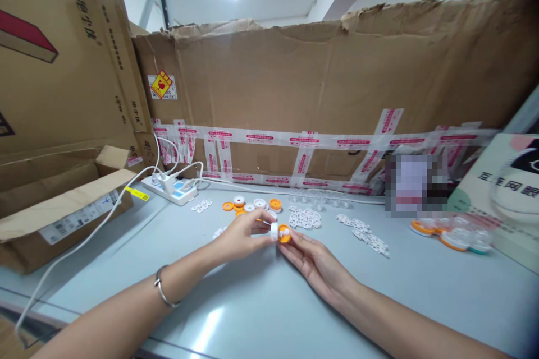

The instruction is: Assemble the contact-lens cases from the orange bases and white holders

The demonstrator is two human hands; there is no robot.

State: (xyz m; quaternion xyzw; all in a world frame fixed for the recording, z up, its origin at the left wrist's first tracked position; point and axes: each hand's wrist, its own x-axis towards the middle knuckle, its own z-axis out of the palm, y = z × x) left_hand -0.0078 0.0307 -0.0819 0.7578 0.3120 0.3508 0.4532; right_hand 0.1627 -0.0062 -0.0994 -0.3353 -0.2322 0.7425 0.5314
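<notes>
Over the middle of the table, my left hand (246,234) pinches a small white round cap (274,231) by its edge, held on its side. Right beside it, my right hand (311,258) grips an orange round cap (284,234) with white parts inside, its hollow face turned toward me. The two caps are very close; I cannot tell whether they touch. Just behind my left fingers lie several loose orange and white round pieces (239,202). Past my right fingers sits a pile of small white flat parts (305,218).
More white flat parts (370,240) lie to the right, with clear domed pieces (320,198) behind. At far right are assembled orange and clear pieces (457,235). A power strip (174,189) with cables, an open cardboard box (63,219) and a large cardboard wall (269,84) border the table.
</notes>
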